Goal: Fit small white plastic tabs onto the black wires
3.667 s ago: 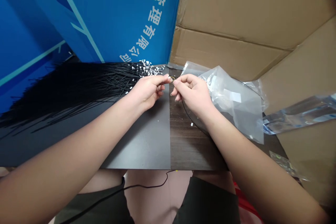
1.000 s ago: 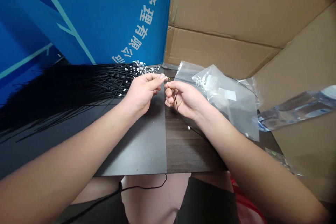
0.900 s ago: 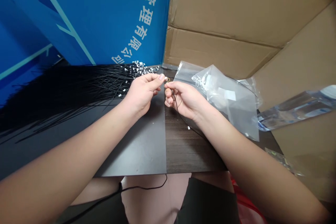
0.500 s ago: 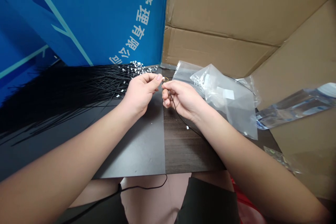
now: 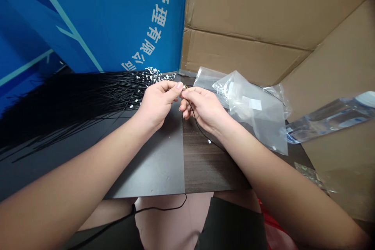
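Note:
Over the middle of the table, thumb and forefinger of my left hand [image 5: 160,103] pinch a small white end piece [image 5: 184,87], partly hidden by the fingertips. Right beside it, my right hand [image 5: 203,107] is closed in a pinch on a thin black cord [image 5: 195,120]. The cord runs down from those fingers and passes under my right forearm. A bit of thin yellowish wire or loop shows between the two hands; its exact shape is too small to tell. Both hands' fingertips almost touch.
A heap of black cords [image 5: 73,93] with small white ends [image 5: 152,74] lies at left. Clear plastic bags [image 5: 246,101] and a clear bottle [image 5: 328,119] are at right. Blue panel [image 5: 117,15] and cardboard [image 5: 246,4] stand behind the table [image 5: 146,168].
My right fingertips have moved slightly up and closer to the left ones. The yellowish loop between them shows less now. My left hand has barely moved.

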Demonstrator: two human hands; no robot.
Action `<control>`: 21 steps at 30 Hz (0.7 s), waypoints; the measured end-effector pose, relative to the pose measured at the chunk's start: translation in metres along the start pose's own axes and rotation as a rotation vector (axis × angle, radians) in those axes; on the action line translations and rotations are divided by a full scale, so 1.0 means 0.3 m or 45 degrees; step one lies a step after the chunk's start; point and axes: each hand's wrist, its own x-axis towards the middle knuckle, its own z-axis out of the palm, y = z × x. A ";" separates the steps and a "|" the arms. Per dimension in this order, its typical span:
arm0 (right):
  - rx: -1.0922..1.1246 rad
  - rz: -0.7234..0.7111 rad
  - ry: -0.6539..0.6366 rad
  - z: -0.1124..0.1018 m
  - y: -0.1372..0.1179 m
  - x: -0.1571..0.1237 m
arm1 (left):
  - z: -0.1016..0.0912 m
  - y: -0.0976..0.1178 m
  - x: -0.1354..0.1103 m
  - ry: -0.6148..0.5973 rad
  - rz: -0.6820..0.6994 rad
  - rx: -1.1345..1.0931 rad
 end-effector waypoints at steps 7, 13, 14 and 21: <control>-0.037 -0.056 0.045 -0.006 -0.001 0.004 | 0.004 0.005 0.003 0.082 -0.042 0.027; -0.035 -0.038 0.049 -0.005 -0.004 0.005 | 0.008 0.006 0.001 0.082 -0.050 -0.002; -0.033 -0.033 0.047 -0.005 -0.005 0.005 | 0.008 0.006 0.001 0.077 -0.048 -0.008; 0.035 0.051 0.011 -0.004 -0.009 0.005 | 0.006 0.004 -0.001 0.024 -0.042 -0.018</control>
